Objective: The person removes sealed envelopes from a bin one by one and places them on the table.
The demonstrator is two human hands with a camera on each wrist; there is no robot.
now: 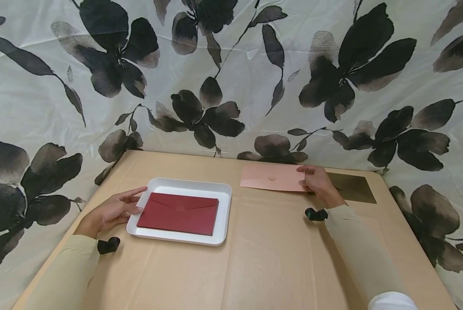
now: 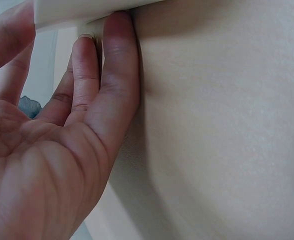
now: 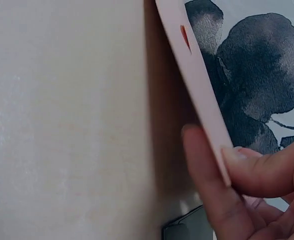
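My left hand [image 1: 113, 211] holds the left edge of a white tray [image 1: 225, 206], its fingers at the rim. In the left wrist view the fingers of that hand [image 2: 62, 135] reach the tray's underside [image 2: 62, 15]. Inside the tray lies a dark red envelope [image 1: 177, 214], flap side up. At the back right, my right hand [image 1: 319, 183] pinches the right end of a pink envelope [image 1: 272, 177]. The right wrist view shows the pink envelope [image 3: 199, 82] tilted above the table, thumb on one face and fingers on the other.
An olive-brown envelope [image 1: 355, 188] lies at the table's back right, partly behind my right hand. The light wood-coloured table [image 1: 270, 258] ends at a floral cloth [image 1: 223, 64] that hangs behind and at the sides.
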